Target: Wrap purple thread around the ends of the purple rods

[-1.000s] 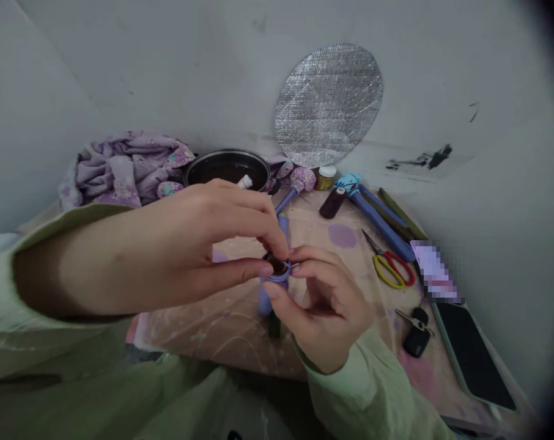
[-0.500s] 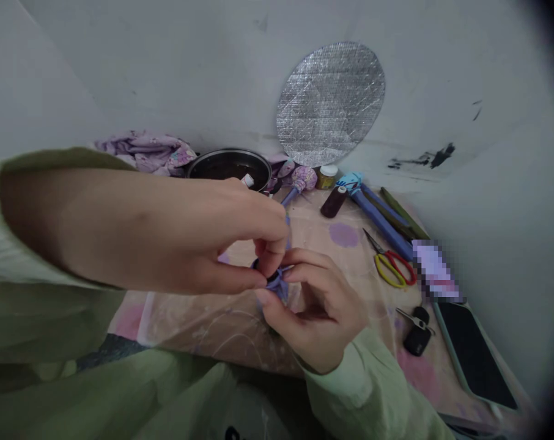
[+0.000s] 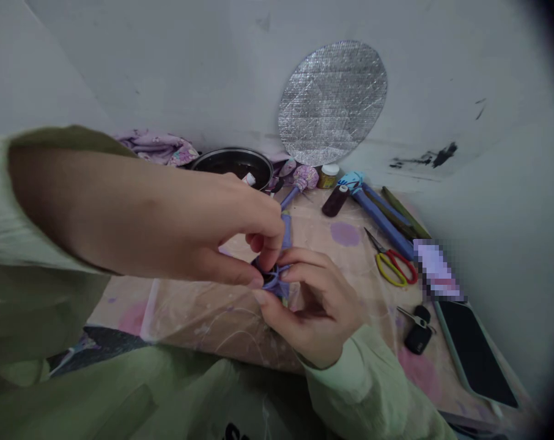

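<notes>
Both hands meet over the table's middle around a small purple piece (image 3: 273,280) with a dark centre. My left hand (image 3: 199,229) reaches in from the left, its thumb and fingers pinched on the piece's top. My right hand (image 3: 311,302) cups the piece from below and the right, fingers curled round it. A purple strip (image 3: 285,229) rises behind the fingers. Most of the piece is hidden by the fingers.
A dark pot (image 3: 233,165) and purple cloth (image 3: 160,146) sit at the back, a round foil disc (image 3: 332,102) leans on the wall. Red-and-yellow scissors (image 3: 392,264), blue wrapped sticks (image 3: 378,214), a dark thread spool (image 3: 334,200), a small jar (image 3: 326,176), a key fob (image 3: 417,333) and a phone (image 3: 472,351) lie right.
My left forearm has risen and swung across the view, hiding more of the purple cloth. The left fingers have closed down over the purple piece, covering its dark centre.
</notes>
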`<state>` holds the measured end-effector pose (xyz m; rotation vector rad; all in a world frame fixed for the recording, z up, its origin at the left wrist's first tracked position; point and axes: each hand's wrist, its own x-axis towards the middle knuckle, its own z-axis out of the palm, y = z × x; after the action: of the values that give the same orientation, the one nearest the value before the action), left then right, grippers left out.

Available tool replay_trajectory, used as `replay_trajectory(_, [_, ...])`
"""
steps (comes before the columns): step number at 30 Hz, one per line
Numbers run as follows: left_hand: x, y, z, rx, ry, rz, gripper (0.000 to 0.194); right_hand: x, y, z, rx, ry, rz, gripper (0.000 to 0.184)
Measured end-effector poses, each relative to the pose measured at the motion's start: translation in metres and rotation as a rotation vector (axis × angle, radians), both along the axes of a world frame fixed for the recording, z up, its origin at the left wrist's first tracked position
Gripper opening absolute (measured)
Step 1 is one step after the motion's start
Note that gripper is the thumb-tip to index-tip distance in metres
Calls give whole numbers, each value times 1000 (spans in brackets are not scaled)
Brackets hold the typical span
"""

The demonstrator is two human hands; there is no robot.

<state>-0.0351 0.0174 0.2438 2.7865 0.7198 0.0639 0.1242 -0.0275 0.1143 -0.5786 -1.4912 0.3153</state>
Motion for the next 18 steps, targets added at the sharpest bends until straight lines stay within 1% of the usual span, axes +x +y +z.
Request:
replay_trajectory(4, [3,2,2,-37,-36,-106,7,-1,0,0,4,7,11,22])
replay_trajectory(6, [6,2,2,-56,-74,-137,8,1,1,-1,-7,6,15,21])
replay_trajectory(8, [8,1,0,-57,-103,-140,8,2,2,-1,-9,10,13,21])
replay_trajectory(10, [8,0,-2,-24,-116,-141,7,4,3,-2,-8,18,3,22])
replay_trajectory(14, [5,0,-6,47,-83,-164,21,4,5,-3,-7,21,-8,22])
replay_trajectory(18, [2,3,-11,24,-33,-199,23,2,5,-3,0,20,-27,21])
